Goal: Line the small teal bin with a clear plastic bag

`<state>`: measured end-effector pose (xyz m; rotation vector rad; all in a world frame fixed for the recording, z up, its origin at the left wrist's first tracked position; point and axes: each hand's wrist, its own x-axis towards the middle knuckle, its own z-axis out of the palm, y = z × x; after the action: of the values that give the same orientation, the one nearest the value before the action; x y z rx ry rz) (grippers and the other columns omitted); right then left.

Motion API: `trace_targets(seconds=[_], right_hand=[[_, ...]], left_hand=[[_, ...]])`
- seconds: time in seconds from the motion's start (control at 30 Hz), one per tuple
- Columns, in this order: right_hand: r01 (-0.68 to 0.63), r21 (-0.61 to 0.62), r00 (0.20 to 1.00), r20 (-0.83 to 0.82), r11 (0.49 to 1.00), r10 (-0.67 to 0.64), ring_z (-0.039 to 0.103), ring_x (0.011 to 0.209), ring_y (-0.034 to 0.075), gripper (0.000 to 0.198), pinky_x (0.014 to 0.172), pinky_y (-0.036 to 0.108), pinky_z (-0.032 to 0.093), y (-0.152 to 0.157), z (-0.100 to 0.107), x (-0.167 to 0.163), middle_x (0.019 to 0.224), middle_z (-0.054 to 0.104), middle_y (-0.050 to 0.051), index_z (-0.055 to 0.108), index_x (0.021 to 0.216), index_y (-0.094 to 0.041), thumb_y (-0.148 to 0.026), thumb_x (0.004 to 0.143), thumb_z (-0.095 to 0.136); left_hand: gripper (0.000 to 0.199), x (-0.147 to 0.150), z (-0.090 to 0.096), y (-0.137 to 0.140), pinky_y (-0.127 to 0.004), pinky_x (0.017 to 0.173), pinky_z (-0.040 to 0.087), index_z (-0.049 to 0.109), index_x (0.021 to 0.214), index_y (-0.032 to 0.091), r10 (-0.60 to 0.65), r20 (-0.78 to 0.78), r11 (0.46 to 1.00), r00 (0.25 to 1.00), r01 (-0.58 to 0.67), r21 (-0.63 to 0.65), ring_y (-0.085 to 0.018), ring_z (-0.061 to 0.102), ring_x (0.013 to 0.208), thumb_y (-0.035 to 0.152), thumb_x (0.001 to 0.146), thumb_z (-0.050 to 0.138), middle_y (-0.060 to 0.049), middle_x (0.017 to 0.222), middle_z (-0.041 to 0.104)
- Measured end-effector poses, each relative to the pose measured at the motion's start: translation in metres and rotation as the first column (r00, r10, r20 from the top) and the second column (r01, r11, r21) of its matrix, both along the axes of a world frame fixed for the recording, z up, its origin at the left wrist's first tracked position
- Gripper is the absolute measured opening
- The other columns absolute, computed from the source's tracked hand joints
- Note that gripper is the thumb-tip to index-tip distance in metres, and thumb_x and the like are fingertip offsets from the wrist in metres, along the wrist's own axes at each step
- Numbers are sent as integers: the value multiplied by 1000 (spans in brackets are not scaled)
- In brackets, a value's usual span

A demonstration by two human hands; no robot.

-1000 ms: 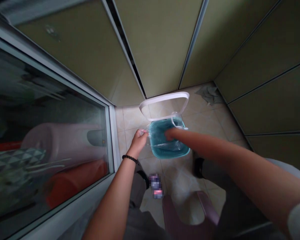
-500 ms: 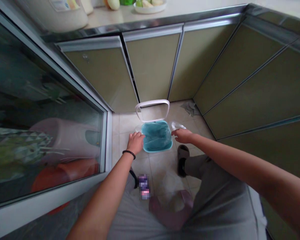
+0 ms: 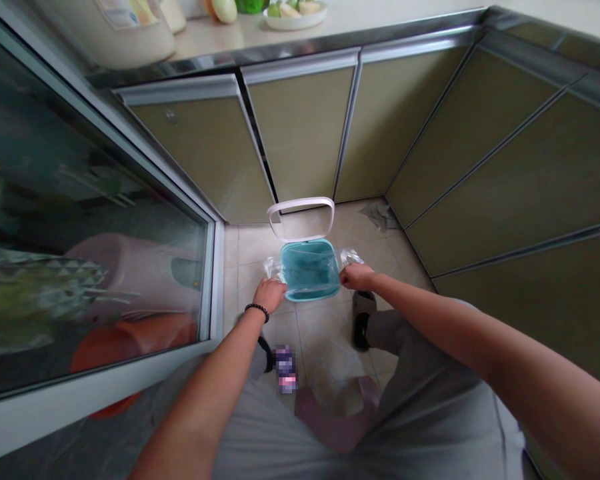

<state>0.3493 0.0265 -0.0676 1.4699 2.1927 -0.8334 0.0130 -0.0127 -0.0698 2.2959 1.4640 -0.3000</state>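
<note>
A teal bin (image 3: 313, 298) stands on the tiled floor, lined with a clear plastic bag (image 3: 351, 257) whose loose edges bunch out at both sides. A pale ring frame (image 3: 300, 201) is tipped up at the bin's far side. At the left rim, my left hand (image 3: 271, 293) has its fingers closed on the bag's edge; a dark bead bracelet circles that wrist. Opposite it, my right hand (image 3: 357, 275) is curled into a fist beside the right rim, with bag plastic bunched just beyond it. The plastic inside either hand is hidden.
Cabinets (image 3: 303, 133) rise behind and to the right. A glass door (image 3: 215, 287) stands on the left. On the counter (image 3: 380, 27) are a large jar (image 3: 135, 40) and a plate of food (image 3: 295, 19). A curved pink object (image 3: 335, 423) and a grey cloth-like scrap (image 3: 381, 217) lie low.
My right hand has closed further and lowered slightly at the right rim. My left hand has moved down a little, and more bunched plastic shows beyond it.
</note>
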Motion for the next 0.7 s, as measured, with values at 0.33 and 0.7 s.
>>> trace_targets(seconds=[0.33,0.7], right_hand=[[-80,-84,997,0,993,80,73,105,31,18,94,35,54,-19,-30,-10,105,80,11,85,92,-21,-20,79,73],[246,25,969,-27,969,-245,72,113,27,33,96,28,54,14,-54,13,120,79,8,85,112,-23,-14,85,71]], left_hand=[[21,-18,-11,-5,-34,83,46,78,82,21,-17,-105,993,994,4,-117,-25,70,94,14,88,59,-10,100,78],[30,-30,-56,4,-28,88,51,80,113,23,317,-45,911,948,-317,-264,-24,72,107,23,85,68,-7,118,79]])
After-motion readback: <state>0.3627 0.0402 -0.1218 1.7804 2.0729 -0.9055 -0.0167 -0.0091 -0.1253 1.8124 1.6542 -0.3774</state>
